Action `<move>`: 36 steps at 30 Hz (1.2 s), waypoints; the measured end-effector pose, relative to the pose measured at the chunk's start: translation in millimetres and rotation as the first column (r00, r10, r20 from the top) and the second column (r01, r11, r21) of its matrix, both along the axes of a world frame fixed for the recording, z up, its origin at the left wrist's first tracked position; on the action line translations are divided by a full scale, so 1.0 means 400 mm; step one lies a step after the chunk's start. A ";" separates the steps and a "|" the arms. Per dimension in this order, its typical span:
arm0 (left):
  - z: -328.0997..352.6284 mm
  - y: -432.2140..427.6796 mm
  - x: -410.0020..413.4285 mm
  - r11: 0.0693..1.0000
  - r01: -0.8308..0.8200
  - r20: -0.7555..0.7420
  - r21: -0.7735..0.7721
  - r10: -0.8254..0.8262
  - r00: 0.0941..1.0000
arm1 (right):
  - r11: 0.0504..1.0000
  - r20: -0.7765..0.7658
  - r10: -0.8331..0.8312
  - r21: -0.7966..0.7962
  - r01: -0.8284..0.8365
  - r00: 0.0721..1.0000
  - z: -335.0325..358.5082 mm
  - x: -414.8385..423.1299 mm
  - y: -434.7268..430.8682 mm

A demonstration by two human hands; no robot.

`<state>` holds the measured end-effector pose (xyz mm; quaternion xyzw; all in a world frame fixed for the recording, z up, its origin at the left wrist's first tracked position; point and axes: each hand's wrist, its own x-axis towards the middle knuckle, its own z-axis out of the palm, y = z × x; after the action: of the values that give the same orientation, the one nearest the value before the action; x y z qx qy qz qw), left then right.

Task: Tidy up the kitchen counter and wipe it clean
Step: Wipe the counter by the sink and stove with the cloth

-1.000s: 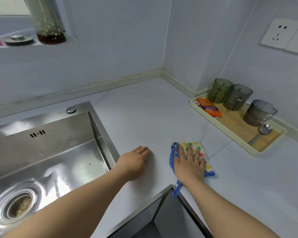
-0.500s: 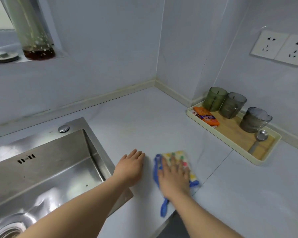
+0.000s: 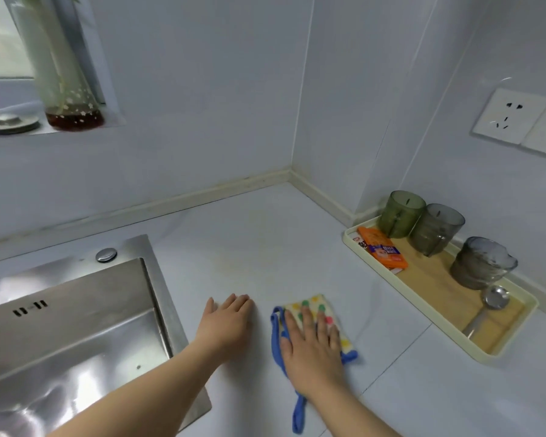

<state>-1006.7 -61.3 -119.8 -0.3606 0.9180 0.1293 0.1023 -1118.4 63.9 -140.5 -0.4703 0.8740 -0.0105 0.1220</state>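
My right hand (image 3: 312,348) is flat on the cloth (image 3: 320,323), fingers spread, palm pressing it down onto the counter (image 3: 249,234). The cloth is a dotted one with a blue edge, and a blue loop trails back under my wrist toward the counter's near edge. My left hand (image 3: 226,323) lies flat on the bare counter just beside it, fingers together, holding nothing, between the cloth and the sink (image 3: 76,326). The sink's steel rim runs right next to my left forearm. Off to the right, against the wall, a tray (image 3: 423,313) sits well apart from the cloth. On it I see an orange packet (image 3: 382,252) at the far end, three smoky cups (image 3: 435,228) in a row along the wall side, and a spoon (image 3: 492,302) lying toward the near end. Up on the window ledge, a vase (image 3: 63,83) stands upright beside a metal lid (image 3: 10,123). Two sockets (image 3: 511,116) on the right wall.
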 end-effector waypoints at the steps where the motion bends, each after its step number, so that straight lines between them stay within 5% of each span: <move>1: 0.000 -0.001 -0.002 1.000 -0.001 0.005 -0.025 0.001 1.000 | 0.997 0.003 0.075 0.020 -0.075 0.997 0.000 -0.008 -0.008; 3: 0.000 -0.002 0.000 0.998 0.009 0.013 -0.055 -0.009 1.000 | 0.990 -0.019 0.136 0.052 -0.134 0.991 0.002 -0.058 -0.009; 9: -0.006 0.007 0.004 1.000 -0.026 0.007 0.000 0.026 1.000 | 0.985 -0.071 -0.152 0.073 0.158 0.986 0.029 -0.158 -0.029; 13: -0.007 -0.012 0.011 0.979 -0.203 -0.047 -0.002 0.203 0.978 | 0.972 -0.058 0.207 -0.100 -0.212 0.977 -0.013 0.000 -0.087; 15: -0.007 -0.029 0.020 0.950 -0.311 -0.064 -0.012 0.309 0.949 | 0.923 -0.083 0.384 -0.007 -0.386 0.920 -0.015 0.005 -0.105; 18: -0.006 -0.058 0.056 0.922 -0.385 -0.038 -0.042 0.384 0.923 | 0.940 -0.053 0.340 0.056 -0.337 0.939 0.016 -0.106 -0.126; 21: -0.005 -0.075 0.101 0.894 -0.444 -0.045 -0.054 0.442 0.896 | 0.996 -0.036 0.090 -0.002 -0.090 0.995 0.013 -0.138 -0.173; 25: -0.007 -0.092 0.143 0.871 -0.488 -0.106 -0.050 0.481 0.870 | 0.923 -0.071 0.366 -0.099 -0.372 0.928 -0.023 0.063 -0.203; 28: -0.002 -0.112 0.140 0.879 -0.474 -0.109 -0.046 0.467 0.877 | 0.839 -0.030 0.543 -0.019 -0.544 0.839 -0.021 0.112 -0.228; 31: 0.002 -0.132 0.137 0.899 -0.437 -0.072 -0.036 0.434 0.898 | 0.872 -0.010 0.490 0.019 -0.490 0.872 0.011 0.018 -0.267; 36: -0.007 -0.188 0.137 0.932 -0.363 -0.044 -0.011 0.362 0.931 | 0.992 0.025 0.112 0.063 -0.113 0.993 0.021 -0.035 -0.315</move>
<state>-952.0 -136.6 -122.8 -0.5221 0.8388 0.1448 0.0542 -1132.4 -62.2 -132.1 -0.5145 0.8446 0.0192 0.1468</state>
